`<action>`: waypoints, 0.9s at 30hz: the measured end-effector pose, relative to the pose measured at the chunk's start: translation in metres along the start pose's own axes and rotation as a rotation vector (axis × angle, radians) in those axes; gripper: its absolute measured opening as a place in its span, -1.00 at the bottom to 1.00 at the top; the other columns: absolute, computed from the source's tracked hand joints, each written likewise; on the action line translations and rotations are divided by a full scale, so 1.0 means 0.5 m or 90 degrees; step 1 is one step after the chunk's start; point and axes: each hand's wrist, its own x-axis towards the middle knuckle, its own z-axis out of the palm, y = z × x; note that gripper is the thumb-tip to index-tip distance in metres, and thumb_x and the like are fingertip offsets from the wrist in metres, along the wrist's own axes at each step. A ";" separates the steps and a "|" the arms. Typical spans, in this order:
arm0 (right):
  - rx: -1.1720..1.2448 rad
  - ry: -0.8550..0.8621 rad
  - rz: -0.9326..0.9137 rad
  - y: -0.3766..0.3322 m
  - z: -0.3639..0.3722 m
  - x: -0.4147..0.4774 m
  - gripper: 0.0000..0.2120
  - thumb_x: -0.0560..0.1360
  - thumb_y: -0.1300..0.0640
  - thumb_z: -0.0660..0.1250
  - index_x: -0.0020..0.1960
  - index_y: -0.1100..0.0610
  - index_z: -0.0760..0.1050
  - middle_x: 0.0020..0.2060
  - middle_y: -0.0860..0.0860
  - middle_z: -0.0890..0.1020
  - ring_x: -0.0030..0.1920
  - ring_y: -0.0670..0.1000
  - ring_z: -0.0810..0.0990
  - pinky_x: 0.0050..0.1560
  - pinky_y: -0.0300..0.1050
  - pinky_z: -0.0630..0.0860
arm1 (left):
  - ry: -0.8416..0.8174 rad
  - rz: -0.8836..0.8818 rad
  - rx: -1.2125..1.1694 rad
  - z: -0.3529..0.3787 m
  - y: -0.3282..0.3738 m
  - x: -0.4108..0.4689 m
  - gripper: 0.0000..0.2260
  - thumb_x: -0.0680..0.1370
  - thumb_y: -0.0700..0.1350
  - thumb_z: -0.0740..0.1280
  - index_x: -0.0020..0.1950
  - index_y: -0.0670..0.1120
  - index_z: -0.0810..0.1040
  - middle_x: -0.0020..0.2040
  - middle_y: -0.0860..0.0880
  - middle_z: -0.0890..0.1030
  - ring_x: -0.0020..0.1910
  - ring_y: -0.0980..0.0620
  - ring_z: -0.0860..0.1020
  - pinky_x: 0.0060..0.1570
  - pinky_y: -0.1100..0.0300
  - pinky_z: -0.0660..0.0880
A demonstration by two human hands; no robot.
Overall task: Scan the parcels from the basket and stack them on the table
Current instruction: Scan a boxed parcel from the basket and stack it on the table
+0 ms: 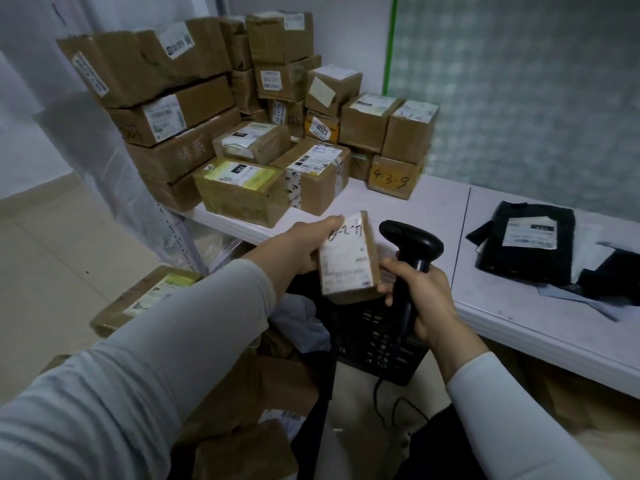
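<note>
My left hand (304, 245) grips a small brown parcel (348, 258) with a white label facing up, held over the black basket (377, 344). My right hand (420, 301) grips the handle of a black barcode scanner (410, 245), whose head sits just right of the parcel; a fingertip touches the parcel's right edge. A tall stack of brown cardboard parcels (242, 109) fills the back left of the white table (440, 216). More brown parcels (242, 389) lie low at the left, partly hidden by my left sleeve.
Black and grey mailer bags (530, 244) with a white label lie on the table's right part. A brown box (145, 296) sits on the tiled floor at the left. The scanner's cable (391, 403) hangs below the basket. A wall stands behind the table.
</note>
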 end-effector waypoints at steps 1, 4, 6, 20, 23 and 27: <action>0.008 0.010 0.002 0.000 -0.008 0.008 -0.84 0.45 0.25 0.42 -0.02 0.20 0.48 -0.29 0.16 0.65 -0.45 0.01 0.55 -0.48 -0.14 0.43 | -0.002 0.000 -0.036 0.003 -0.005 0.010 -0.89 0.54 -0.15 0.32 -0.06 -0.19 0.48 -0.24 -0.09 0.54 -0.26 0.01 0.52 -0.36 0.16 0.53; 0.040 0.032 0.009 -0.001 -0.023 0.025 -0.88 0.46 0.28 0.40 -0.07 0.18 0.46 -0.36 0.12 0.66 -0.46 0.01 0.52 -0.44 -0.12 0.40 | -0.057 -0.031 -0.116 -0.008 -0.035 0.034 -0.81 0.52 -0.27 0.27 0.12 -0.23 0.50 -0.13 -0.16 0.58 -0.06 -0.05 0.50 -0.19 0.15 0.58; 0.050 0.036 0.010 -0.001 -0.026 0.031 -0.88 0.47 0.28 0.39 -0.07 0.17 0.45 -0.38 0.10 0.66 -0.44 0.03 0.54 -0.42 -0.10 0.39 | -0.111 -0.079 -0.097 -0.014 -0.062 0.028 -0.72 0.52 -0.12 0.36 0.18 -0.20 0.49 0.07 -0.19 0.57 0.12 -0.13 0.51 0.03 -0.02 0.53; -0.104 0.024 -0.050 -0.020 -0.018 -0.006 -0.80 0.45 0.23 0.43 0.02 0.19 0.48 -0.42 0.07 0.65 -0.50 0.00 0.53 -0.46 -0.13 0.45 | -0.243 0.015 -0.050 -0.073 -0.083 0.010 -0.59 0.42 -0.26 0.33 0.23 0.04 0.54 0.12 -0.10 0.57 0.10 -0.07 0.50 -0.04 0.16 0.53; -0.196 -0.031 -0.101 -0.045 -0.014 -0.039 -0.81 0.46 0.26 0.41 0.03 0.28 0.49 -0.42 0.11 0.64 -0.57 -0.02 0.46 -0.47 -0.15 0.44 | -0.172 0.025 -0.014 -0.122 -0.023 -0.011 -0.82 0.48 -0.30 0.32 0.06 -0.15 0.54 -0.04 -0.11 0.61 -0.04 -0.01 0.57 -0.09 0.22 0.57; -0.322 -0.123 -0.134 -0.071 -0.005 -0.084 -0.83 0.44 0.30 0.41 0.00 0.28 0.49 -0.43 0.13 0.62 -0.57 0.02 0.46 -0.45 -0.08 0.45 | -0.079 0.072 0.178 -0.184 0.050 -0.031 -0.88 0.46 -0.13 0.37 -0.02 -0.07 0.58 -0.09 -0.06 0.59 -0.01 -0.04 0.53 0.11 0.05 0.44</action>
